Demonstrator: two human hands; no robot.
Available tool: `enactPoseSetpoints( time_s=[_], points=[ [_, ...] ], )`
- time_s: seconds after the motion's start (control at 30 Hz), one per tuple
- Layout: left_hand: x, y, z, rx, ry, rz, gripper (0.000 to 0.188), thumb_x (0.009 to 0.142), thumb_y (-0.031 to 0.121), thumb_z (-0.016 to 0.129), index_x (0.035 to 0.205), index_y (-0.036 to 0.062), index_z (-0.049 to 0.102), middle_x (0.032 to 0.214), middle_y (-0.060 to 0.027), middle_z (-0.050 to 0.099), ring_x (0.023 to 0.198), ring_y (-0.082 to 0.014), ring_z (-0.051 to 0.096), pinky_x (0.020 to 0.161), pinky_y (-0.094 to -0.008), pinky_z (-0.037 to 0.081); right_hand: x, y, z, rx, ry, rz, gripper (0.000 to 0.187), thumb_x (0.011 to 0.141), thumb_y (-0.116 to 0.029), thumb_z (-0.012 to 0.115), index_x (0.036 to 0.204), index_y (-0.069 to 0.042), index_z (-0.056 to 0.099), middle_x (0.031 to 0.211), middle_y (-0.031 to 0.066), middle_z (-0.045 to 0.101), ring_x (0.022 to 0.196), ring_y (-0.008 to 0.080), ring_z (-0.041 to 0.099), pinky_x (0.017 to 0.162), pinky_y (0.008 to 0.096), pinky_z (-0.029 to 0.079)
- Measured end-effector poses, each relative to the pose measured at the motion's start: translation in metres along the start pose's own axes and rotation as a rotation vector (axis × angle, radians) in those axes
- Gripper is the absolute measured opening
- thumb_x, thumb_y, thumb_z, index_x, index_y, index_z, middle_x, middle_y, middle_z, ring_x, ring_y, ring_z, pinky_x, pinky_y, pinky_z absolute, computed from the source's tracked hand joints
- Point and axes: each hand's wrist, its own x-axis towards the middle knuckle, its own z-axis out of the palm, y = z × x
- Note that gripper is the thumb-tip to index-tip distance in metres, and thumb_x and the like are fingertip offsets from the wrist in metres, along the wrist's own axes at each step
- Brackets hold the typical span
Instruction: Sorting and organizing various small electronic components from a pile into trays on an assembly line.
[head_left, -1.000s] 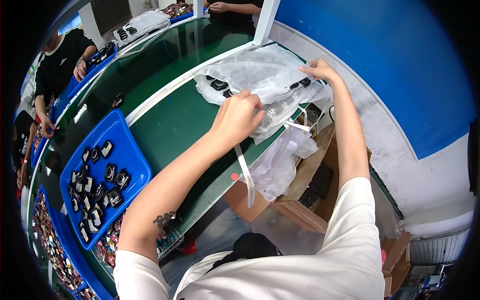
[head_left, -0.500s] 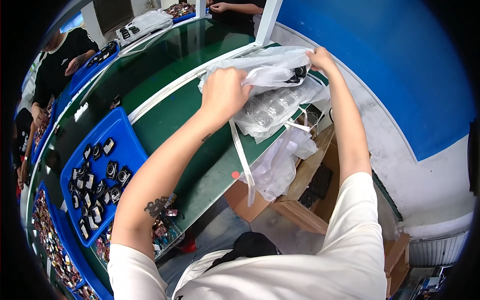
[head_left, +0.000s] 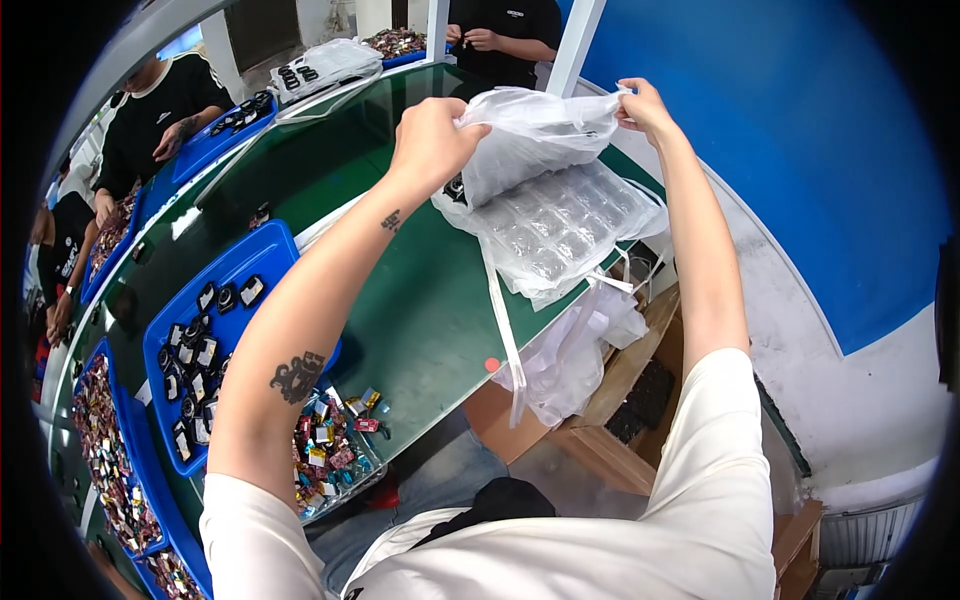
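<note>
My left hand [head_left: 434, 142] is closed on one edge of a whitish translucent plastic bag [head_left: 535, 130]. Pinched at the bag's opposite corner is my right hand [head_left: 644, 106]. The bag is lifted and stretched between them at the far end of the green table. Below it lies a clear plastic tray [head_left: 575, 225] with moulded pockets, partly wrapped in thin film. Small black parts [head_left: 455, 188] peek out under the bag's left side, near my left wrist; most of them are hidden.
Left of my arm, a blue tray [head_left: 245, 255] holds several black round-faced devices. Nearer me is a clear bin [head_left: 335, 445] of small colourful parts. Cardboard boxes [head_left: 600, 440] and crumpled plastic [head_left: 575, 350] are beside the table's right edge. Other people work along the left and far sides.
My left hand has risen and moved away from me, raising the bag. More of the clear pocketed tray beneath shows now. The whole view has shifted slightly.
</note>
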Motion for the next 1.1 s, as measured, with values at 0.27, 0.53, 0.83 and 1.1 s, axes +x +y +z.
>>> enactPoseSetpoints(
  time_s=[0.27, 0.53, 0.83, 1.1],
  points=[
    [-0.010, -0.015, 0.004, -0.013, -0.088, 0.014, 0.027, 0.075, 0.020, 0.071, 0.079, -0.0053, 0.063, 0.079, -0.0263, 0.063, 0.084, -0.0424, 0.062, 0.077, -0.0440, 0.048, -0.036, 0.030, -0.002, 0.423, -0.770, 0.081, 0.045, 0.078, -0.020, 0.054, 0.121, -0.012, 0.058, 0.125, 0.0161, 0.047, 0.112, 0.0253, 0.046, 0.091, 0.0399, 0.042],
    [0.026, 0.006, 0.027, 0.424, -0.474, -0.106, 0.030, 0.073, 0.005, 0.057, 0.099, -0.0049, 0.066, 0.105, -0.0244, 0.064, 0.102, -0.0354, 0.062, 0.085, -0.0387, 0.051, -0.019, 0.046, 0.010, -1.072, -0.246, -0.219, 0.039, 0.085, -0.023, 0.057, 0.122, -0.009, 0.056, 0.135, 0.0140, 0.044, 0.125, 0.0307, 0.040, 0.099, 0.0519, 0.037],
    [0.057, -0.007, -0.012, -0.069, -0.144, -0.232, 0.026, 0.087, 0.017, 0.058, 0.097, -0.0061, 0.065, 0.084, -0.0133, 0.068, 0.068, -0.0170, 0.068, 0.066, -0.0278, 0.054, -0.008, -0.002, 0.051, 0.377, 0.021, -0.193, 0.026, 0.089, -0.017, 0.051, 0.103, 0.003, 0.059, 0.093, 0.0099, 0.064, 0.085, 0.0180, 0.062, 0.068, 0.0316, 0.052],
    [0.047, -0.014, -0.015, -0.221, -0.108, -0.245, 0.024, 0.087, 0.015, 0.058, 0.094, -0.0070, 0.066, 0.085, -0.0134, 0.067, 0.071, -0.0169, 0.067, 0.066, -0.0279, 0.056, -0.043, 0.020, 0.028, -0.027, -0.341, -0.371, 0.071, 0.079, -0.025, 0.063, 0.138, -0.003, 0.030, 0.122, 0.0190, 0.051, 0.106, 0.0256, 0.054, 0.088, 0.0396, 0.045]
  ],
)
